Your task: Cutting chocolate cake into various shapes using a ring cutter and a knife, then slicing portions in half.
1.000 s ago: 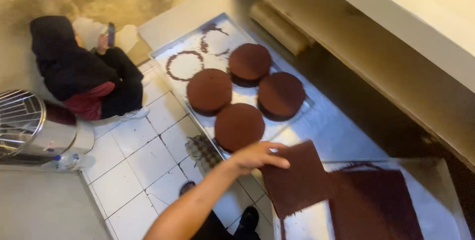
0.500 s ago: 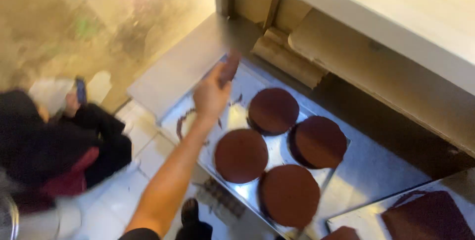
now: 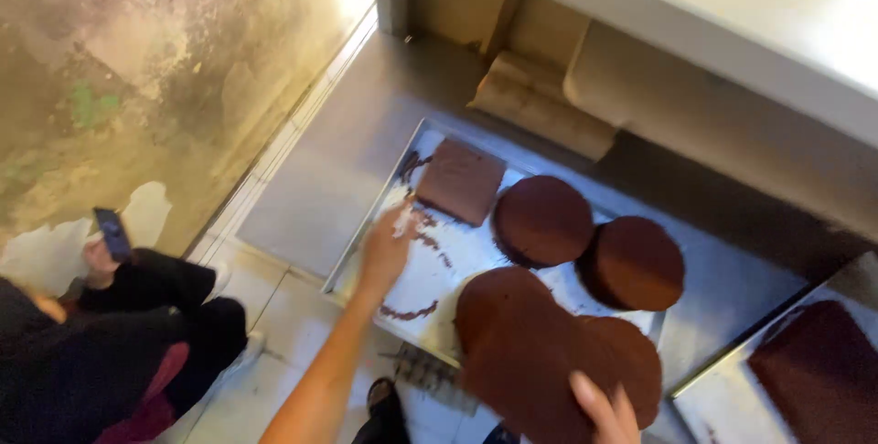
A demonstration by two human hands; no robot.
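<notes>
Chocolate-brown cakes: four round cakes are sitting in view; two [image 3: 542, 221] [image 3: 633, 262] are lying on the tray beyond and to the right of the left hand, touching each other, and two are overlapping near the bottom edge.

Left hand [image 3: 387, 245]: it is reaching onto the paper with fingers loosely extended, flat or pressing down, grasping nothing that shows; fingertips are resting just beside a smear of crumbs.

Right hand [image 3: 604, 410]: it is coming in at the bottom edge, fingers lying against the rim of the nearest round cake [image 3: 526, 353]; whether it is gripping or only touching, I cannot tell.

Square slab [image 3: 460, 181]: a flat brown square is lying at the far corner of the tray, just beyond the left fingertips and apart from them.

Tray [image 3: 368, 232]: a metal tray lined with white paper is sitting on a steel counter [image 3: 320, 197]; brown ring marks are showing near the left hand where cakes are no longer sitting.

Progress, as a judgement: the left part of the tray is looking emptied or rearranged, while the round cakes are remaining to be handled.

Surroundings: a second tray [image 3: 819, 366] with a dark slab is sitting well to the right; another person in dark clothes [image 3: 101, 334] is crouching on the tiled floor, holding a phone [image 3: 112, 232].
</notes>
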